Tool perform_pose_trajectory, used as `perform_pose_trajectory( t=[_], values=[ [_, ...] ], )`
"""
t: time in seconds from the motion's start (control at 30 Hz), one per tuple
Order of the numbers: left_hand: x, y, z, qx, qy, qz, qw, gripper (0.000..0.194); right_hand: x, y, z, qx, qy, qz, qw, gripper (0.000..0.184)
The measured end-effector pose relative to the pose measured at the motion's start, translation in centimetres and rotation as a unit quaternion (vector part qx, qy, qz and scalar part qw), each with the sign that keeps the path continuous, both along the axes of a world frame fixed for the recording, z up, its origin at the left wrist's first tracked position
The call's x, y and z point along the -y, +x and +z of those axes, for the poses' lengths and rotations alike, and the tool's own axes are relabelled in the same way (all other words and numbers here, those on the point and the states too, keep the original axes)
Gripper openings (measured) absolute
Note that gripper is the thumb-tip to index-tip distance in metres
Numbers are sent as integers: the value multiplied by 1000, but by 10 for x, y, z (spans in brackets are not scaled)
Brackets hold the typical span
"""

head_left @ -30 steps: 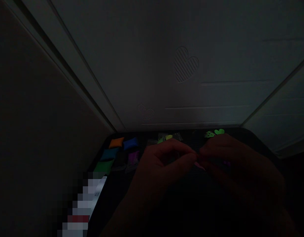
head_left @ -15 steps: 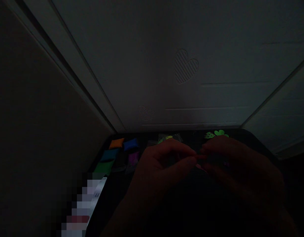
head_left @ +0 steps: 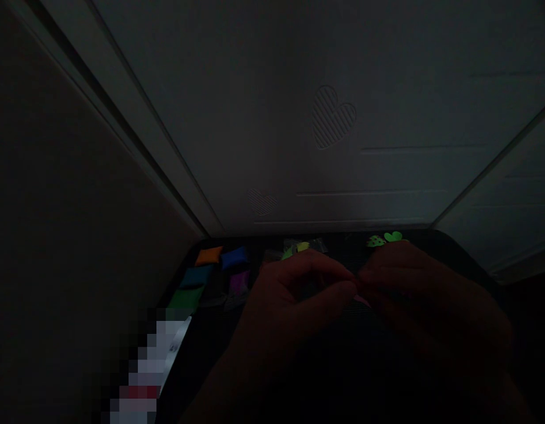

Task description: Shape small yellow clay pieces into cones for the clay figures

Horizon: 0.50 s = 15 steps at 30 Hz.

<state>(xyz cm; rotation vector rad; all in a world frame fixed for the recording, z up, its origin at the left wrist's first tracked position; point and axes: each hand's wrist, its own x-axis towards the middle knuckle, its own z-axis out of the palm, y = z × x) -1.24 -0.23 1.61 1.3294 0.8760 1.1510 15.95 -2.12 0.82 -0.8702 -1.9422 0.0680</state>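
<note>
Very dim scene. Far wall (head_left: 387, 88): pale panelled surface, smooth, with two embossed striped hearts, the larger heart (head_left: 333, 116) high, the smaller heart (head_left: 261, 202) lower left. A pale strip of trim (head_left: 135, 135) runs diagonally down the left side.

Dark tray or tabletop (head_left: 201, 353) below, rounded far corners, matte; material unclear.

Left hand (head_left: 294, 300) and right hand (head_left: 422, 300) meet over the middle of the dark surface, fingertips pinched together on a small pink piece (head_left: 362, 301). Both hands closed on it; only a sliver shows below the fingertips. Its shape cannot be made out.

Near left: a white paper or packet (head_left: 177, 335), partly pixelated; no writing readable.

Far left on the surface, small pillow-like soft packets in a cluster: orange packet (head_left: 209, 255), blue packet (head_left: 234, 257), teal packet (head_left: 196, 275), green packet (head_left: 184, 296), purple packet (head_left: 239, 281).

Far edge, middle: yellow-green bits (head_left: 299, 247) in crinkled clear wrap.

Far right, just beyond the right hand: bright green shapes (head_left: 384, 238), one dotted, one heart-like.
</note>
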Motion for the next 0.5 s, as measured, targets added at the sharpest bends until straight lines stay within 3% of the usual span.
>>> perform_pose_trajectory(
  t=[0.13,0.3,0.5],
  values=[
    [0,-1,-2,2,-6,-14,1000,1,-1,0,-3,0,-10,1,1000,36],
    [-1,-5,-5,-14,-10,-45,999,4,0,-2,-1,10,0,-13,1000,24],
    [1,-1,-1,3,-19,-18,1000,2,-1,-4,0,15,13,-14,1000,29]
  ],
)
